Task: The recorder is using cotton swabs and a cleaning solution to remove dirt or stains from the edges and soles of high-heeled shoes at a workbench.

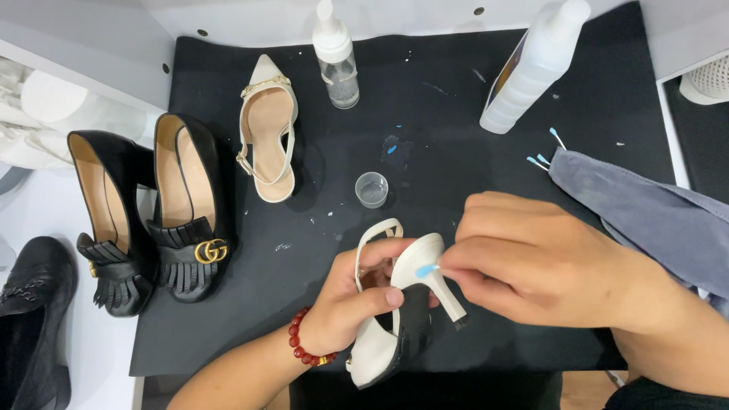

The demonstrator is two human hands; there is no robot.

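Nearest the camera, on black rubbery work mat [456, 121]: left hand [345, 307] with red bead bracelet [301, 348] at wrist, fingers clenched around upturned cream-white leather slingback high-heel shoe [380, 345], sole facing up, stiletto heel pointing right. Right hand [531, 258] just beside, fingertips pinched on blue-tipped cotton swab [427, 269], blue tip touching curved back of the heel. Further up mat centre: small clear plastic cup [371, 189], blue smear [393, 148] just beyond, white specks scattered around. Right edge: grey-blue cloth [645, 212] draped over mat border, three more blue-tipped swabs [543, 156] poking out at its top corner. Left side: pair of black leather block-heel loafers with fringe and gold buckle [182, 205], one partly off the mat onto white bench; another black shoe [34, 319] at far left, cropped. Far end: matching cream slingback shoe [267, 129] lying upright, toe pointing away; clear foam-pump bottle [336, 57] beside it; large white ribbed plastic bottle [535, 68] tilted at top right.
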